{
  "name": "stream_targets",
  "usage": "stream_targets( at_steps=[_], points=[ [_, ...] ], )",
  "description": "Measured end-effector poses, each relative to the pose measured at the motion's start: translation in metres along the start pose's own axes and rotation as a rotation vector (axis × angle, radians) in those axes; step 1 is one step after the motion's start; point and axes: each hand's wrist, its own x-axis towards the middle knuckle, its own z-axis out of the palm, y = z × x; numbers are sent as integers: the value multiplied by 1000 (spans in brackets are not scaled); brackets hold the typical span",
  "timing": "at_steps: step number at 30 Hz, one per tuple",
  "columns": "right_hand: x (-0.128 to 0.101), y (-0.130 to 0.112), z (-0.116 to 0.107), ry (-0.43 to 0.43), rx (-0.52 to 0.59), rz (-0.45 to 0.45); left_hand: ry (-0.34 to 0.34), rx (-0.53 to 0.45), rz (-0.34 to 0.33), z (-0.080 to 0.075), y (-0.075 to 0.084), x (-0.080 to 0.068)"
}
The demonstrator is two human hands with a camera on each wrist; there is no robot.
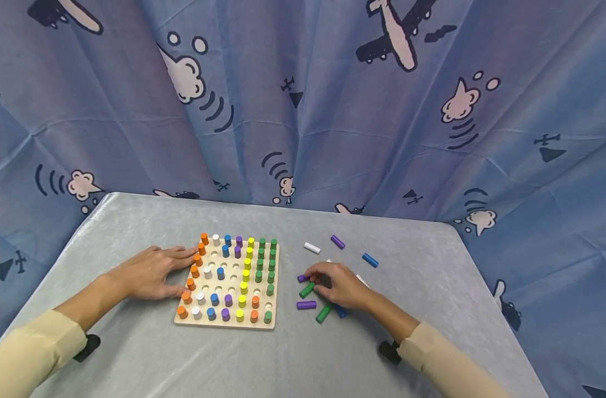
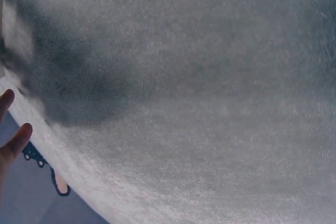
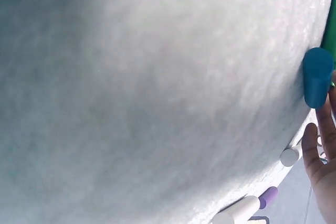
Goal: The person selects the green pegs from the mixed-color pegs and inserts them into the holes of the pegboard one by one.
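A wooden pegboard (image 1: pixel 255 326) with rows of coloured pegs lies left of the middle of the table. My left hand (image 1: pixel 151 272) rests at its left edge, thumb and fingers spread beside the orange pegs (image 1: pixel 195 271). Two of its fingertips (image 2: pixel 20 136) show in the left wrist view. My right hand (image 1: pixel 343 284) is over loose pegs, its fingers bent, with the index fingertip at a purple peg (image 1: pixel 301 278) and the thumb beside a green peg (image 1: pixel 306 289). I cannot tell whether it grips either one. A blue peg (image 3: pixel 317 80) partly covers the fingers in the right wrist view.
Near the right hand lie another purple peg (image 1: pixel 306 305), a second green peg (image 1: pixel 323 313) and a blue peg (image 1: pixel 340 311). Farther back are a white peg (image 1: pixel 312 248), a purple one (image 1: pixel 337 242) and a blue one (image 1: pixel 370 260). A patterned curtain (image 1: pixel 332 138) hangs behind the table.
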Motion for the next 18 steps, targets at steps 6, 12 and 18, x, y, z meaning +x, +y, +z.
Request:
stream_targets(
  at_steps=[6, 12, 18],
  points=[
    [-1, 0, 2, -3, -17, 16, -1, -10, -8, 0, 1, 0],
    [-1, -1, 4, -1, -24, 31, -5, -5, -5, 0, 0, 0],
    [-1, -1, 4, -4, -24, 38, -8, 3, -3, 1, -2, 0]
  ],
)
